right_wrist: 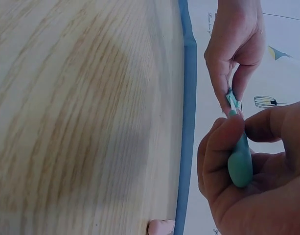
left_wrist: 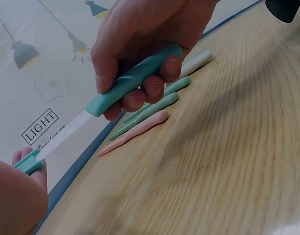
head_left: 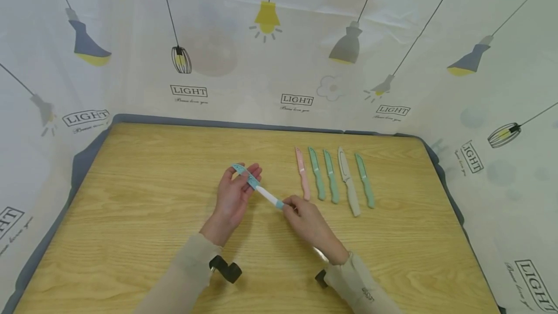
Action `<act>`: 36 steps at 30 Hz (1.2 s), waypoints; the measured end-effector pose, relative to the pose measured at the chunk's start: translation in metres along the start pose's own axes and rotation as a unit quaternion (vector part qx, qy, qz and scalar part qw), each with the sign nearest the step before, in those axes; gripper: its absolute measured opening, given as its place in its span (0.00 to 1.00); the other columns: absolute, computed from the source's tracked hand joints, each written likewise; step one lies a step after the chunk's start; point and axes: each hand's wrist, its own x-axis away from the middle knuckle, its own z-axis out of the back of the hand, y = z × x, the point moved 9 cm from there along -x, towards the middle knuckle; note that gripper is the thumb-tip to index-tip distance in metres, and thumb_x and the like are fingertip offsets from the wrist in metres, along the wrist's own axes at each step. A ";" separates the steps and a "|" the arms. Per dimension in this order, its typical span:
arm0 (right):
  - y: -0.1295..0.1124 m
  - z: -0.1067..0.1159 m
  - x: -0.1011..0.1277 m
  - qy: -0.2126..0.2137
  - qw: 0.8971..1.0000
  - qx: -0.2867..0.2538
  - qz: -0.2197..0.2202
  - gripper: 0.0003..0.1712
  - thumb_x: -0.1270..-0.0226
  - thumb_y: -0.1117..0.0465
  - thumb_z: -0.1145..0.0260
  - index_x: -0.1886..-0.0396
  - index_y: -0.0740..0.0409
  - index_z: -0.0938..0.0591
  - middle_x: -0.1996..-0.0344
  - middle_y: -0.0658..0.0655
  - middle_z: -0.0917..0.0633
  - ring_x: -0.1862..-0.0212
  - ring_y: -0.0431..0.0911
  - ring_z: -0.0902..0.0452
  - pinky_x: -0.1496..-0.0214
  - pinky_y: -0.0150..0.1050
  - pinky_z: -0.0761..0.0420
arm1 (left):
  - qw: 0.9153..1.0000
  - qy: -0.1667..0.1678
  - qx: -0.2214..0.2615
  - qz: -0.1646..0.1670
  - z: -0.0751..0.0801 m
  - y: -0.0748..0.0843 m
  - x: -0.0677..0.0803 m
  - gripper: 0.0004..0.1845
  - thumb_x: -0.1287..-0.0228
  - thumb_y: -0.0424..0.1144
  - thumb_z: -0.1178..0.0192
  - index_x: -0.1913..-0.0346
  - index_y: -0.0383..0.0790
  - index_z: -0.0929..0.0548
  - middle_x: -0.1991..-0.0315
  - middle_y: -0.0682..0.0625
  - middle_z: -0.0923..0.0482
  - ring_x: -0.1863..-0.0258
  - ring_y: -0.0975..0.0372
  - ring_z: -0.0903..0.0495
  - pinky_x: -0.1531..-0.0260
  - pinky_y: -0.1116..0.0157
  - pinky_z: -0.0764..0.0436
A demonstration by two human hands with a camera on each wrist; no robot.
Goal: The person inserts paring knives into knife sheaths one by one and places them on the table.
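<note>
Right hand: your right hand [head_left: 307,222] is gripping the teal knife [left_wrist: 132,81] handle, fingers curled round it.
Left hand: your left hand [head_left: 233,195] is pinching the sheath [head_left: 244,174] over the blade tip.
Axis: the white blade is running leftward from right hand to left, above the worktop [head_left: 131,217] centre.
Row: five sheathed knives [head_left: 333,178] are lying nearer the right edge.

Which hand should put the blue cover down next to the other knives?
Probably neither is ideal, but the right hand is nearer the row of knives. It grips the teal knife handle, though, while the left hand pinches the cover farther from them.
</note>
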 end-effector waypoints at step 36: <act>-0.017 -0.003 -0.004 -0.018 0.998 -0.059 0.030 0.15 0.17 0.60 0.43 0.50 0.69 0.18 0.74 0.63 0.18 0.77 0.39 0.29 0.79 0.30 0.29 | 0.999 -0.038 -0.016 0.005 -0.023 -0.011 0.010 0.16 0.19 0.25 0.56 0.34 0.33 0.37 0.40 0.36 0.22 0.41 0.54 0.17 0.35 0.59 0.20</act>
